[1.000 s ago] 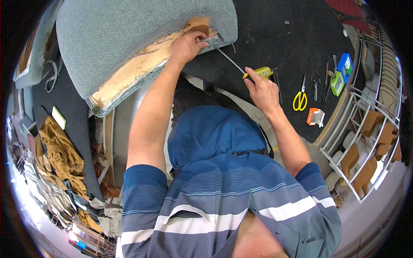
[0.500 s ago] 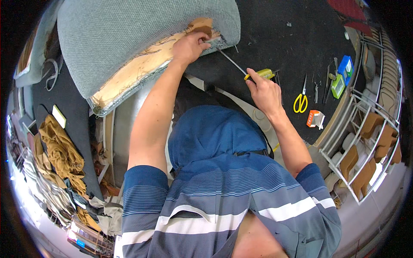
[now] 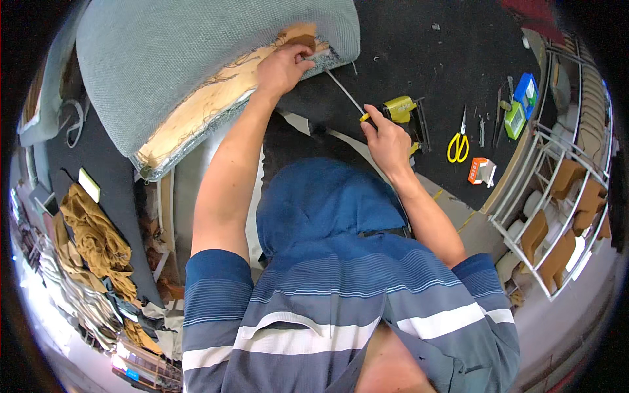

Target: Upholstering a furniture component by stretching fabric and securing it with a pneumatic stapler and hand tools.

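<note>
Compared with a second ago, little changes: the grey-green fabric-covered seat cushion (image 3: 196,59) sits a touch lower in view, and the right hand (image 3: 386,134) keeps its grip near the same spot while the head tilts slightly.

Now the left hand (image 3: 283,65) presses down on the cushion's corner, fingers curled over the loose fabric edge, pinning it against the pale wooden base board (image 3: 216,98) that shows along the cushion's underside. That hold looks meant to keep the cloth taut and steady where the tool tip works. The right hand is wrapped narrow around the yellow-handled screwdriver (image 3: 347,101), whose thin metal shaft runs up and left toward the fingertips of the left hand, its tip just beside the fabric fold at the corner.

The cushion lies upside-down on the black bench (image 3: 419,59), edge facing the person, so the stapled seam is within easy reach. Just beyond the right hand lies a yellow-and-black staple gun (image 3: 409,114), close enough to grab. Further right rest yellow-handled scissors (image 3: 457,141), a small orange-and-white box (image 3: 481,171) and a blue-and-green box (image 3: 521,105), parked clear of the working corner.
</note>
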The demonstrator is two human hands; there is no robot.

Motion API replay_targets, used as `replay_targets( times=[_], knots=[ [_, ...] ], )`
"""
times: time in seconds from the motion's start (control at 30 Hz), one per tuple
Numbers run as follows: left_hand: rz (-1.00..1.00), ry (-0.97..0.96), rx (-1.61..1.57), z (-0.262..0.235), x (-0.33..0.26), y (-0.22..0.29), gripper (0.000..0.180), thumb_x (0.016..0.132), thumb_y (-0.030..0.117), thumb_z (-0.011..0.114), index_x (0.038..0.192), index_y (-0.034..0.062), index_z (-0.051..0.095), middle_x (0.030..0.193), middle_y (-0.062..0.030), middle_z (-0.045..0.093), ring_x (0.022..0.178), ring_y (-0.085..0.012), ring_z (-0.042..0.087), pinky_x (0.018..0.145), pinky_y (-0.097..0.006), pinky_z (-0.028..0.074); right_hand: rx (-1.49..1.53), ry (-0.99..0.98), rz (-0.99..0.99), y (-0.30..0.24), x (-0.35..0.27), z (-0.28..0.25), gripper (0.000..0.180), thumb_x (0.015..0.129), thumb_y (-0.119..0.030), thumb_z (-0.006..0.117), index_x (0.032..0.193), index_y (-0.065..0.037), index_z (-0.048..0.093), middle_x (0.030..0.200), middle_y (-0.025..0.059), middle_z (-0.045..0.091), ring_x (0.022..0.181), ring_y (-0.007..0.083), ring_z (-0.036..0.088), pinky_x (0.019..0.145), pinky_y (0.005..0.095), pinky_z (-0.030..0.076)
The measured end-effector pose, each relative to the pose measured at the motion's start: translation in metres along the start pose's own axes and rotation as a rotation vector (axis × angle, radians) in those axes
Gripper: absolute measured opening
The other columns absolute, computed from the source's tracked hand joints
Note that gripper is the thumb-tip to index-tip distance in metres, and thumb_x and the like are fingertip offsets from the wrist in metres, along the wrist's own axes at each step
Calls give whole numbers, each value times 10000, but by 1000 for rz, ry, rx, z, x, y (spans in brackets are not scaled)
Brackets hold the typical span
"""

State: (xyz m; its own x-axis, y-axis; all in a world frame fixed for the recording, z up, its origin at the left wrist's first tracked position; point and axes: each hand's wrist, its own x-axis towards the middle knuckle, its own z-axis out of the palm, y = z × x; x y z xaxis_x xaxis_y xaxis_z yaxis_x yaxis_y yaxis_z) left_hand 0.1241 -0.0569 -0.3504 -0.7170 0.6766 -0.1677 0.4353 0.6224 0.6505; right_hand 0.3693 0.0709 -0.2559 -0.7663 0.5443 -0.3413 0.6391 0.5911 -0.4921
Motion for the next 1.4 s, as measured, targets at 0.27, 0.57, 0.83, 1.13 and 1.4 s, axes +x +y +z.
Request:
replay_targets(
  times=[0.27,0.57,0.83,1.13,1.4],
  knots=[
    [-38,-55,-67,-3,0,0,415,818,418,776,1177,216,728,938,-56,711,883,-265,693,773,-391,539,660,-153,155,55,8,36,406,958,-222,662,1352,-122,653,822,17,696,630,76,578,600,254,475],
    [-19,-11,2,-3,-4,6,415,814,383,787,1188,223,705,1019,-17,689,992,-232,675,828,-388,535,840,-165,175,49,4,45,402,976,-211,663,1356,-83,624,780,21,625,570,63,509,497,233,393],
    [-64,-90,-23,-5,-1,7,416,820,379,784,1196,222,702,1008,-9,690,976,-231,670,826,-386,531,788,-309,359,62,14,46,333,977,-367,671,1145,-80,672,681,11,592,533,98,559,430,273,397],
    [-57,-78,-159,-10,0,-6,349,843,310,777,1164,180,735,962,-39,715,860,-216,666,802,-339,530,1389,-622,572,74,21,58,532,1073,-504,434,977,-19,630,637,8,532,478,100,448,442,239,363],
    [-131,152,-504,-13,-29,-12,316,875,210,761,1139,39,727,966,-41,709,843,-110,616,805,-283,513,1541,-774,491,85,16,62,550,1077,-522,393,970,-31,615,629,29,515,424,108,399,416,245,332]
  ],
)
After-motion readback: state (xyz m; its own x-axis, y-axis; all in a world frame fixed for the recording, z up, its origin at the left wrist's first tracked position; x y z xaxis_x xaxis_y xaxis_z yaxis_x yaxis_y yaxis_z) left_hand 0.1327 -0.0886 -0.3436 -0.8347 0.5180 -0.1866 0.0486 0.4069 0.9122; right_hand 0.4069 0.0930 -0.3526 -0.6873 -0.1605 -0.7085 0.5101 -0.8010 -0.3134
